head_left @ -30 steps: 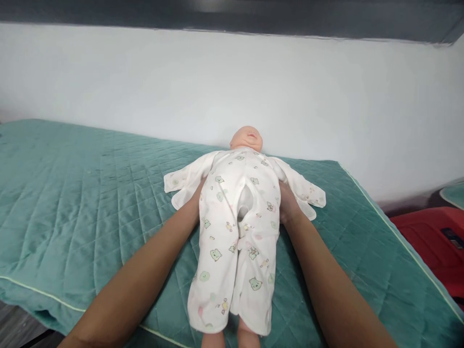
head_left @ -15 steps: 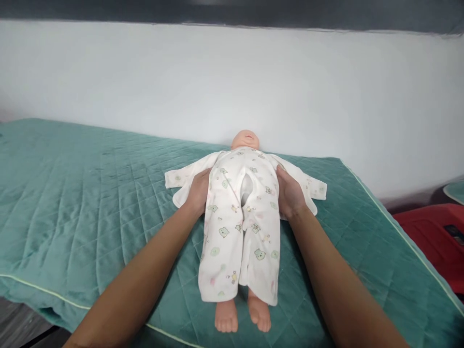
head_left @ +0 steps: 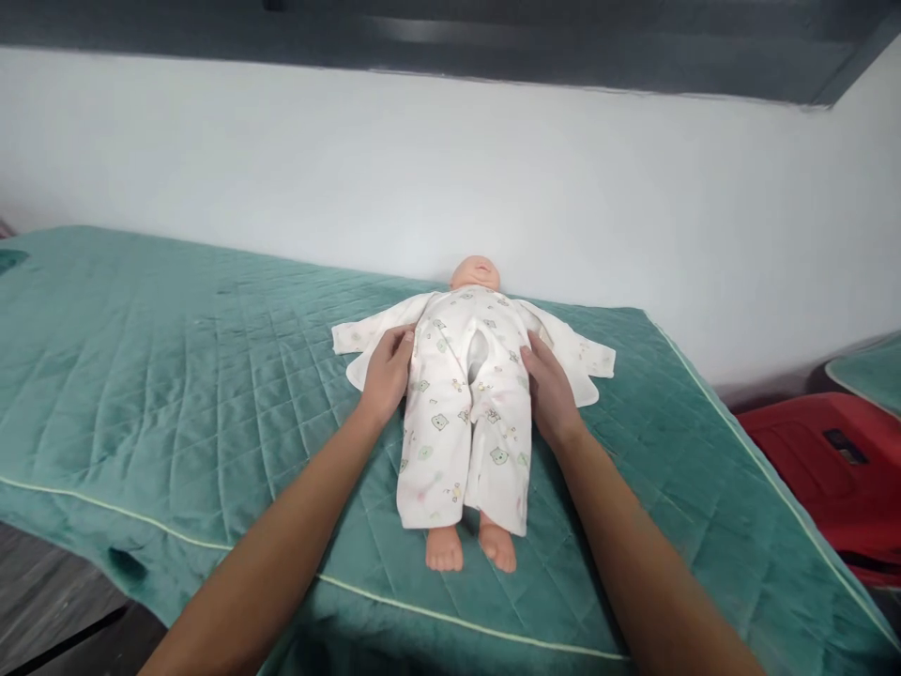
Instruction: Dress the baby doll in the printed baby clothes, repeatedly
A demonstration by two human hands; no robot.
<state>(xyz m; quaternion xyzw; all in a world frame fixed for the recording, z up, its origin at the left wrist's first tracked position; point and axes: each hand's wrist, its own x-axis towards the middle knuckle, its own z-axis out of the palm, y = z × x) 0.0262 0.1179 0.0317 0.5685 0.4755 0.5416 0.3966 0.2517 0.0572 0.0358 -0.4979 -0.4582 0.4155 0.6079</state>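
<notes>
A baby doll [head_left: 476, 273] lies on its back with its head toward the wall and its bare feet toward me. It wears white open-crotch trousers [head_left: 436, 460] printed with small green animals. A matching white shirt [head_left: 587, 355] is spread beneath it, both sleeves stretched out sideways. My left hand [head_left: 389, 371] is closed at the left side of the trousers near the hip, thumb against the cloth. Opposite it, my right hand [head_left: 550, 387] grips the right side at about the same height. Some fingertips of both hands are hidden by the cloth.
A green quilted cover [head_left: 175, 376] with pale piping lies under the doll. Behind stands a white wall [head_left: 422, 169] with a dark panel [head_left: 493, 47] above. At the right, beyond the cover's edge, is a red plastic object [head_left: 809, 451].
The view has shifted back, so the doll looks smaller and the cover's front edge shows more. Both hands remain at the trouser sides, their fingers slightly repositioned on the cloth.
</notes>
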